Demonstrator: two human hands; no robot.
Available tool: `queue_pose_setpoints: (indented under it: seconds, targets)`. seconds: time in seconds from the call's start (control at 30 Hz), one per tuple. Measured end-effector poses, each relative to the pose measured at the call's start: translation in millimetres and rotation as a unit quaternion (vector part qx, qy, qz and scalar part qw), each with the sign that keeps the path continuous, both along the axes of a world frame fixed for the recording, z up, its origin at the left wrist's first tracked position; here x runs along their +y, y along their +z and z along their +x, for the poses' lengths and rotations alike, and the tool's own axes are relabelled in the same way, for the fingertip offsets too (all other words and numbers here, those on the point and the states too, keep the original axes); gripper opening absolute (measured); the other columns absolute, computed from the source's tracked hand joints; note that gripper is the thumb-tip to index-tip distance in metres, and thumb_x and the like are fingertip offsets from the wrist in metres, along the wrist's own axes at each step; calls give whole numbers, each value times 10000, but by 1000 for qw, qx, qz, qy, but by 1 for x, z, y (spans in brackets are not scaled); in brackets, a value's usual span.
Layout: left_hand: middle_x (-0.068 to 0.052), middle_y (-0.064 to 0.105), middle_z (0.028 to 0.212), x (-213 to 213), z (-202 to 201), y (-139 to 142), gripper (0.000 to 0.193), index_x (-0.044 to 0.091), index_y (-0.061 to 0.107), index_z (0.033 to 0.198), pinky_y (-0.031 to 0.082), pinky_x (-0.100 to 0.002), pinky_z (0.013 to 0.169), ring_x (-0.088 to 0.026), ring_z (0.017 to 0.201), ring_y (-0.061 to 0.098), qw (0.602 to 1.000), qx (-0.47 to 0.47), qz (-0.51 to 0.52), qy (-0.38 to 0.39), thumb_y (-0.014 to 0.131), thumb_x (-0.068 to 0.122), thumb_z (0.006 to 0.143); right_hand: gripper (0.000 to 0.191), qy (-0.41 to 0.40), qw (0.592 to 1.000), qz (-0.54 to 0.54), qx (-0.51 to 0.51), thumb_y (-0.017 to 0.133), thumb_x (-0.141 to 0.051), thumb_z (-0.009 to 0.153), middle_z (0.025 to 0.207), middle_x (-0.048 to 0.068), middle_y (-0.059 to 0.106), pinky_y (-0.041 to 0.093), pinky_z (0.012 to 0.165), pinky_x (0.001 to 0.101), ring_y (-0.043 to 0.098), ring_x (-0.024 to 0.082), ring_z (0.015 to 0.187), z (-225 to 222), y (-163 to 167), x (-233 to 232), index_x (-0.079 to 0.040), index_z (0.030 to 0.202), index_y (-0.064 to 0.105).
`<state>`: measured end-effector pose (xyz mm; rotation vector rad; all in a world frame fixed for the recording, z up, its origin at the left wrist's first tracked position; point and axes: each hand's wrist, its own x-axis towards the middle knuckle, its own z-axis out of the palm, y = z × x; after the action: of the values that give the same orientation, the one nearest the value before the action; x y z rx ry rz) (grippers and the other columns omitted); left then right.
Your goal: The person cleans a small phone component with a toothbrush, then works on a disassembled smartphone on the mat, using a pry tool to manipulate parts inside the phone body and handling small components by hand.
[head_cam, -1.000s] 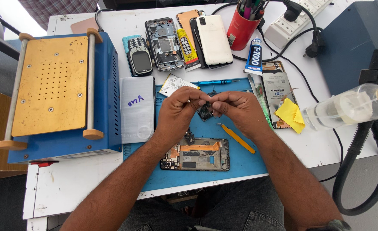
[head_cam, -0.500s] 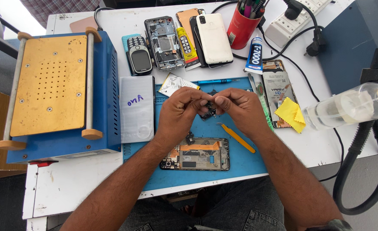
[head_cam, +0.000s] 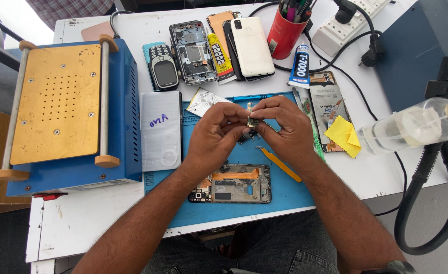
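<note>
Blue mat [head_cam: 290, 195] on white table [head_cam: 81, 223]; both hands [head_cam: 252, 133] pinching small phone part [head_cam: 252, 122] above opened phone [head_cam: 232, 183]

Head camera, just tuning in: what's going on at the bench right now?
A person holds a small dark phone part between the fingertips of the left hand and right hand, raised above a blue work mat. An opened phone frame lies on the mat below, with a yellow pry tool beside it.

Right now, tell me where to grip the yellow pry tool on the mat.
Probably grip the yellow pry tool at mid-shaft, from above, fingers across its narrow width. It lies flat and diagonal on the blue mat, just beneath the right hand, with open mat alongside.
</note>
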<state>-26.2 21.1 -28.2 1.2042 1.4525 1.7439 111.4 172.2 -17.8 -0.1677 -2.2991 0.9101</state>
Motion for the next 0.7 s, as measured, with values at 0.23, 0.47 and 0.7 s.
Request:
queue_pose_setpoints:
  seconds: [0.23, 0.47, 0.7]
  targets:
    - [-85, 615, 1166, -4, 1, 9, 191, 67, 721, 1124, 613, -262, 891, -138, 1071, 715, 991, 120, -19, 54, 717, 1, 945, 263, 5, 999, 40, -10, 810, -29, 867, 1163, 78, 714, 614, 918, 325, 709, 193, 1115, -2, -1, -1, -87, 1106, 715]
    - [-64, 660, 1146, -3, 0, 8, 97, 83, 738, 1041, 659, -225, 828, -118, 1027, 721, 988, 127, -41, 84, 738, 48, 950, 199, 16, 999, 25, 18, 795, -57, 931, 1138, 64, 722, 624, 906, 309, 724, 179, 1085, 0, -1, -2, -93, 1110, 717]
    - [-86, 630, 1208, -4, -1, 3, 239, 70, 656, 1177, 616, -282, 914, -141, 1103, 714, 994, 99, -10, 49, 741, 31, 957, 203, 4, 998, 47, 50, 795, -37, 931, 1161, 77, 713, 616, 926, 312, 714, 185, 1109, 0, 1, -3, -82, 1115, 721]
